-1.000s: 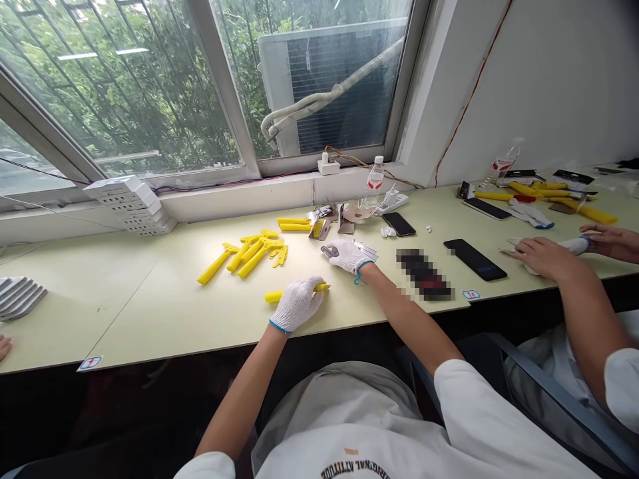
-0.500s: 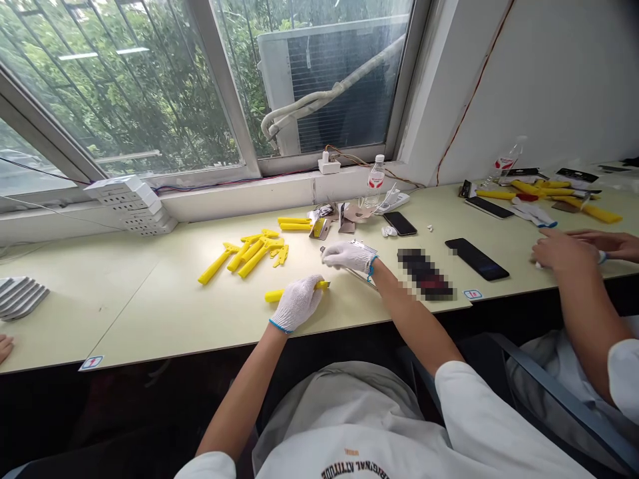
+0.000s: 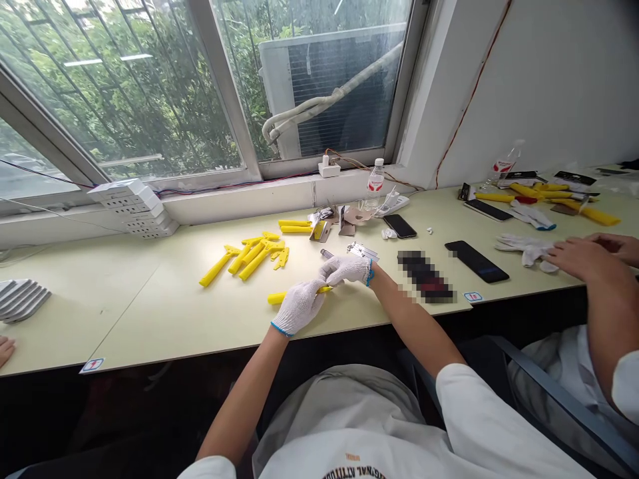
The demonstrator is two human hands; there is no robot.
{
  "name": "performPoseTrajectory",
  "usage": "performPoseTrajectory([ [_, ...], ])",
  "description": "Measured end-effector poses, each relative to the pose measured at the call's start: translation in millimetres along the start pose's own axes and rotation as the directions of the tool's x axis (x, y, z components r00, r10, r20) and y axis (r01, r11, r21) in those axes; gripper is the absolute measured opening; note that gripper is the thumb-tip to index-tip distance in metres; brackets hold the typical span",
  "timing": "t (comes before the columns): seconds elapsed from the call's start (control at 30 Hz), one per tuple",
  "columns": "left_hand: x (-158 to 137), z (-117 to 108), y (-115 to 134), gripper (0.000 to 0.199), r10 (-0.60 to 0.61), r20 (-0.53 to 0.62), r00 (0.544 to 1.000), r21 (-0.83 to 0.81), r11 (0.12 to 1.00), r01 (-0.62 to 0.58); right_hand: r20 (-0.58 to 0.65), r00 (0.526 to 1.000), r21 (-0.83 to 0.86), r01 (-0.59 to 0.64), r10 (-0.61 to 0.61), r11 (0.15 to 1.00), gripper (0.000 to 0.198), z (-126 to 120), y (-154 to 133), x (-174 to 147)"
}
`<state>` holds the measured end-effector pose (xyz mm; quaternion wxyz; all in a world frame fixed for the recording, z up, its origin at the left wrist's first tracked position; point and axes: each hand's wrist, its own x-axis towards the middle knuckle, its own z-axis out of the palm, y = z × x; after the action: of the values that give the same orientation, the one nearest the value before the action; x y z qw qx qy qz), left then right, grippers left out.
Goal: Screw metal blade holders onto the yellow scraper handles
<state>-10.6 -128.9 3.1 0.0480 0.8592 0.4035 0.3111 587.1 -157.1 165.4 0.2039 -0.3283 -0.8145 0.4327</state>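
Note:
My left hand (image 3: 300,307), in a white knitted glove, is closed around a yellow-handled scraper (image 3: 276,298) that lies low over the table. Its yellow handle sticks out on the left of my fist, and a yellow tip shows on the right. Against that tip, the gloved fingers of my right hand (image 3: 345,270) are pinched together; what is between them is hidden. Just behind my right fingers, the end of a slim metal tool (image 3: 327,253) rests on the table. Further left lie several yellow scraper handles (image 3: 255,255) and small yellow pieces (image 3: 281,257).
Behind my hands are card packaging (image 3: 346,221), small metal parts (image 3: 363,251), a bottle (image 3: 374,183) and a phone (image 3: 400,225). Another phone (image 3: 477,261) lies to the right, near a co-worker's hands (image 3: 579,256) and white gloves (image 3: 524,247). White blocks (image 3: 137,209) are stacked by the window.
My right hand has moved from the slim metal tool down and towards me to the scraper's tip. My left hand keeps its hold. The co-worker's hands have shifted right, uncovering a white glove.

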Motion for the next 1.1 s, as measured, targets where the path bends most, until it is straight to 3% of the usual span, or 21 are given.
performPoseTrajectory([
  [0.07, -0.5, 0.4, -1.3, 0.02, 0.009, 0.005, 1.0, -0.001, 1.0, -0.009, -0.201, 0.968, -0.149, 0.123, -0.152, 0.981, 0.073, -5.3, -3.5, -23.1],
  [0.1, -0.7, 0.6, -1.9, 0.019, 0.016, 0.007, 1.0, 0.001, 1.0, -0.016, -0.324, 0.916, -0.274, 0.149, -0.237, 0.95, 0.077, -12.1, 4.1, -36.1],
  [0.17, -0.5, 0.9, -2.8, 0.018, 0.025, 0.017, 1.0, 0.006, 1.0, -0.026, -0.457, 0.827, -0.451, 0.101, -0.327, 0.887, 0.081, -28.9, 31.9, -60.7],
  [0.3, 0.8, 0.2, -2.6, 0.023, 0.031, 0.04, 0.999, 0.022, 0.999, -0.032, -0.427, 0.819, -0.58, 0.078, -0.384, 0.811, 0.076, -45.8, 80.7, -82.0],
  [0.37, 1.2, -0.4, -2.5, 0.023, 0.037, 0.043, 0.998, 0.025, 0.999, -0.038, -0.403, 0.819, -0.567, 0.128, -0.409, 0.814, 0.071, -39.4, 74.9, -73.6],
  [0.43, 1.1, -0.9, -2.8, 0.023, 0.039, 0.038, 0.999, 0.019, 0.999, -0.04, -0.373, 0.847, -0.456, 0.188, -0.379, 0.87, 0.065, -27.0, 46.0, -56.5],
  [0.5, 0.9, -1.4, -3.6, 0.021, 0.035, 0.023, 0.999, 0.009, 0.999, -0.035, -0.293, 0.909, -0.258, 0.223, -0.296, 0.94, 0.068, -13.0, 4.6, -35.6],
  [0.6, 0.7, -2.1, -5.0, 0.018, 0.027, -0.017, 0.999, -0.007, 1.0, -0.027, -0.193, 0.945, -0.188, 0.23, -0.266, 0.955, 0.08, 13.8, -48.7, 3.9],
  [0.67, 0.6, -1.9, -6.1, 0.018, 0.027, -0.045, 0.999, -0.014, 1.0, -0.028, -0.126, 0.965, -0.165, 0.209, -0.231, 0.964, 0.08, 43.4, -64.2, 44.9],
  [0.77, 0.4, -0.4, -7.8, 0.021, 0.027, -0.068, 0.997, -0.016, 0.999, -0.028, -0.01, 0.985, -0.138, 0.17, -0.173, 0.976, 0.07, 108.0, -59.4, 135.8],
  [0.9, -0.3, 2.8, -9.3, 0.024, 0.014, -0.104, 0.994, -0.034, 0.999, -0.017, 0.119, 0.987, -0.106, 0.122, -0.109, 0.987, 0.04, 186.0, -38.3, 261.6],
  [1.0, -0.8, 4.5, -9.6, 0.022, -0.011, -0.146, 0.989, -0.07, 0.998, 0.001, 0.194, 0.978, -0.089, 0.091, -0.072, 0.992, 0.037, 207.7, -27.6, 310.8],
  [1.1, -1.2, 4.7, -10.4, 0.02, -0.035, -0.182, 0.983, -0.097, 0.995, 0.018, 0.236, 0.971, -0.079, 0.063, -0.043, 0.995, 0.039, 208.3, -20.6, 322.3],
])
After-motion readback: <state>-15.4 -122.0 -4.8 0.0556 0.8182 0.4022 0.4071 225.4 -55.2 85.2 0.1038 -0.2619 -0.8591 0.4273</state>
